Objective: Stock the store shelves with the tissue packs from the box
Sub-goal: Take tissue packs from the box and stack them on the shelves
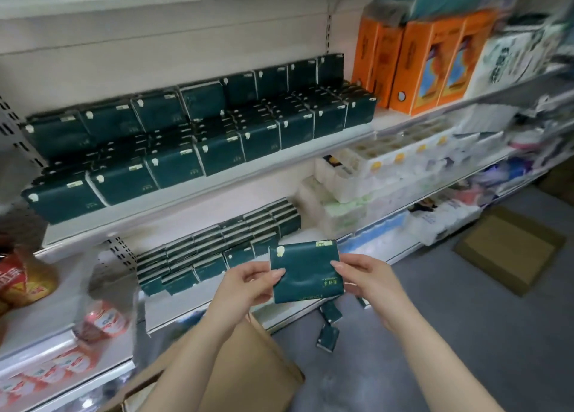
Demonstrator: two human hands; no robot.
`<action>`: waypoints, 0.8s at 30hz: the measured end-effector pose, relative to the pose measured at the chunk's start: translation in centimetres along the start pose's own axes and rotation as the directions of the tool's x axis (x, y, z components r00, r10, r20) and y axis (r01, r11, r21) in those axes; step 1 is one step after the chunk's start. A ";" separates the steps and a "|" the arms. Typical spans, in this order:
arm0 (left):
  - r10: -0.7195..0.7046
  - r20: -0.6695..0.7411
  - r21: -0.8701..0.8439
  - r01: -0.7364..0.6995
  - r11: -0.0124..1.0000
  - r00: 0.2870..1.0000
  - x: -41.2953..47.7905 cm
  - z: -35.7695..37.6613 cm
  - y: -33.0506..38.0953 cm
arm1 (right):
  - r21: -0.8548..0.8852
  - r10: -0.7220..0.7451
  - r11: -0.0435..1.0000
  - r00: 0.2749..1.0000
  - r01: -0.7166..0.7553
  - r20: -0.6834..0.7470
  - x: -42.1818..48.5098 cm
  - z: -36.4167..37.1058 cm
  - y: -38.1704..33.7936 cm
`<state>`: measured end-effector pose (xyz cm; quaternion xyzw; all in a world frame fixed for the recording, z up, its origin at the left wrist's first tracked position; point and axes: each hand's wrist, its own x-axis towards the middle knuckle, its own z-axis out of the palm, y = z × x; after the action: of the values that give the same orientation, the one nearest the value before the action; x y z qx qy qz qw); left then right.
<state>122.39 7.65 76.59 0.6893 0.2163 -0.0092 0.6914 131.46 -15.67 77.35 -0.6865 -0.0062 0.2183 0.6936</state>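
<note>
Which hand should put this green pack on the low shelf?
Left, probably. Both pinch the pack, but the left hand sits nearer the rows on the lower shelf than the right hand.

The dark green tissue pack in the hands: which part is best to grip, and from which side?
Take the tissue pack by its left and right edges, one hand from each side, thumb on the front face. It is flat and thin and stands upright facing the camera, so both edges are free. The left hand and right hand pinch it so.
</note>
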 end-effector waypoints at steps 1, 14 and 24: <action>-0.001 -0.009 -0.003 0.001 1.000 1.000 0.4 1.2 0.5 | 0.000 -0.001 1.000 1.000 0.001 0.001 0.7 -1.1 -0.4; 0.225 -0.069 0.249 -0.201 0.947 0.972 10.6 2.2 9.7 | -0.021 -0.119 0.992 0.976 0.125 0.183 13.7 -3.8 -8.8; 0.369 -0.266 0.301 -0.287 0.909 0.890 19.3 -3.1 18.8 | -0.075 -0.287 0.942 0.899 0.328 0.331 25.7 2.3 -19.5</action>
<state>144.82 17.03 88.60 0.7909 0.2009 0.1919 0.5452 159.76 -4.74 88.57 -0.6763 -0.2393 0.2117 0.6637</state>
